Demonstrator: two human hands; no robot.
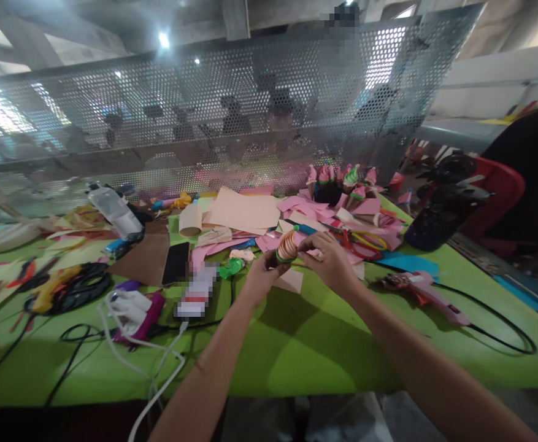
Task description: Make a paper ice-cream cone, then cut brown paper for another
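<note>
Above the green table (315,362), a small peach-coloured paper swirl (288,247) with green at its top and base is held between both hands. It looks like a papercraft ice cream. My left hand (263,277) grips it low on the left, its fingers closed round the base. From the right, the fingertips of my right hand (327,256) pinch together at the swirl's side; exactly what they grasp there is partly hidden. Just below lies a peach paper piece (291,281). A green bundle (232,267) rests left of my left hand.
A pink glue gun (434,296) with a black cord lies to the right, near scissors (365,242). Finished-looking paper swirls (326,175) stand behind paper scraps. Leftward are a phone (176,263), a purple power strip (144,316), a yellow glue gun (57,287) and a bottle (115,209).
</note>
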